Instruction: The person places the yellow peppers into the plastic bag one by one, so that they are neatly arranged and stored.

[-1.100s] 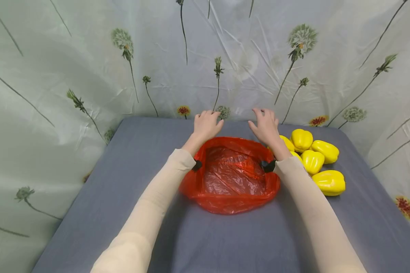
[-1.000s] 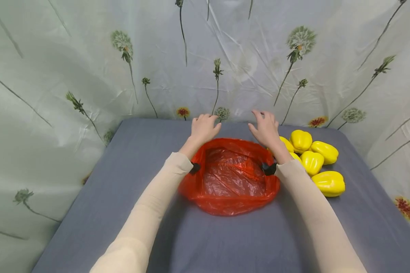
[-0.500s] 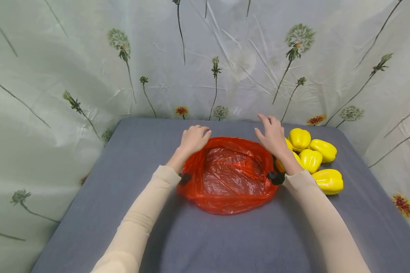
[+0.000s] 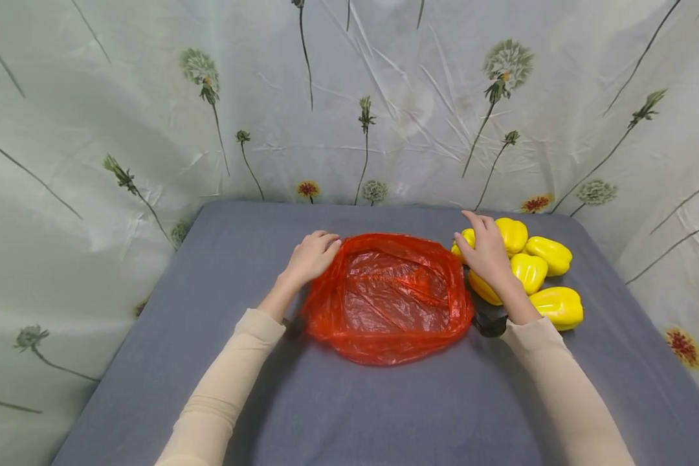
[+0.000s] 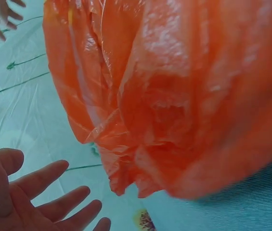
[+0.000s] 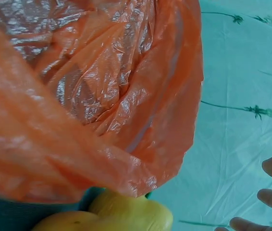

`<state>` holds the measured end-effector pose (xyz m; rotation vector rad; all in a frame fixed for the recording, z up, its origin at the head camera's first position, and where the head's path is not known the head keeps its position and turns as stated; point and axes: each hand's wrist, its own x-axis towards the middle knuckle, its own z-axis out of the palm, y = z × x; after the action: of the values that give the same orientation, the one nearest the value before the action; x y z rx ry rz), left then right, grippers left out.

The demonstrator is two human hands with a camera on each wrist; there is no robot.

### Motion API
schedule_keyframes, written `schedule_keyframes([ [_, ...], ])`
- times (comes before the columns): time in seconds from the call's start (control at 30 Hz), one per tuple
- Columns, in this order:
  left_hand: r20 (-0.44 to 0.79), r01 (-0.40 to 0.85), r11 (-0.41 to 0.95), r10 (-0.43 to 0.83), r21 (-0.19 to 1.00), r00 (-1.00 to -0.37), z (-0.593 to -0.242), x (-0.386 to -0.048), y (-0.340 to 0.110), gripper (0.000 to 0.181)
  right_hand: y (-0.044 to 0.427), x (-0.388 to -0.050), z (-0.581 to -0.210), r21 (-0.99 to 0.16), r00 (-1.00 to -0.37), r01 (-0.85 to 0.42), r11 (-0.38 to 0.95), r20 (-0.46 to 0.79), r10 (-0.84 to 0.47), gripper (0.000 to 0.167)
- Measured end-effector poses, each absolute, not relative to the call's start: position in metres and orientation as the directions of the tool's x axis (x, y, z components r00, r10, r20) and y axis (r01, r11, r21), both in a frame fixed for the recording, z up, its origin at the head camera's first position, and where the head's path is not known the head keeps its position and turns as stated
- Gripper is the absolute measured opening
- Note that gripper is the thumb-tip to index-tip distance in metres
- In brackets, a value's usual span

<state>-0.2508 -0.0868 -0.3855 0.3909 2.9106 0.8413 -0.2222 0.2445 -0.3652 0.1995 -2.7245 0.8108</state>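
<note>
A red plastic bag [image 4: 387,353] lies on the grey-blue table with its mouth spread wide; its wrinkled inner side shows in the head view. My left hand [image 4: 313,257] hovers near the bag's far left edge, and in the left wrist view its fingers [image 5: 63,207] are spread apart from the red plastic. Past the bag's right side my right hand [image 4: 489,254] is raised above several yellow bell peppers [image 4: 554,308], holding nothing. It covers part of the pile. Two peppers [image 6: 136,211] peek from behind the bag in the right wrist view.
A grey-blue cloth covers the table [image 4: 349,414]. Behind and around it hangs a pale curtain [image 4: 349,77] with printed dandelions, close to the table's far edge. The peppers sit grouped at the right of the bag.
Both hands have moved apart and nearer to me: the left one leftward, the right one rightward over the peppers. The bag and the peppers have stayed in place.
</note>
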Motion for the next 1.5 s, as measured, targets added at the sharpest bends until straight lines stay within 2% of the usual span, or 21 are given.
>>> schedule_keyframes([
  [0.4, -0.004, 0.257, 0.666, 0.364, 0.700, -0.932, -0.402, -0.225, -0.109, 0.045, 0.270, -0.196, -0.378, -0.601, -0.959, -0.111, 0.791, 0.274, 0.073, 0.051],
  [0.67, 0.008, 0.227, 0.585, 0.352, 0.779, -0.936, -0.426, -0.216, -0.112, 0.046, 0.284, -0.185, -0.386, -0.640, -0.960, -0.056, 0.766, 0.246, 0.135, 0.053],
  [0.97, -0.010, 0.144, 0.519, 0.282, 0.842, -0.959, -0.441, -0.207, -0.114, 0.048, 0.291, -0.180, -0.401, -0.633, -0.971, -0.040, 0.773, 0.207, 0.119, 0.051],
  [1.13, -0.014, 0.125, 0.485, 0.273, 0.865, -0.962, -0.446, -0.205, -0.118, 0.047, 0.288, -0.180, -0.404, -0.610, -0.972, -0.059, 0.790, 0.216, 0.094, 0.044],
  [1.37, 0.017, 0.168, 0.475, 0.305, 0.864, -0.952, -0.450, -0.208, -0.120, 0.045, 0.286, -0.180, -0.409, -0.564, -0.963, -0.108, 0.819, 0.264, 0.054, 0.042],
  [1.5, 0.011, 0.159, 0.457, 0.309, 0.875, -0.951, -0.450, -0.208, -0.120, 0.045, 0.287, -0.181, -0.408, -0.557, -0.970, -0.098, 0.825, 0.239, 0.045, 0.043],
])
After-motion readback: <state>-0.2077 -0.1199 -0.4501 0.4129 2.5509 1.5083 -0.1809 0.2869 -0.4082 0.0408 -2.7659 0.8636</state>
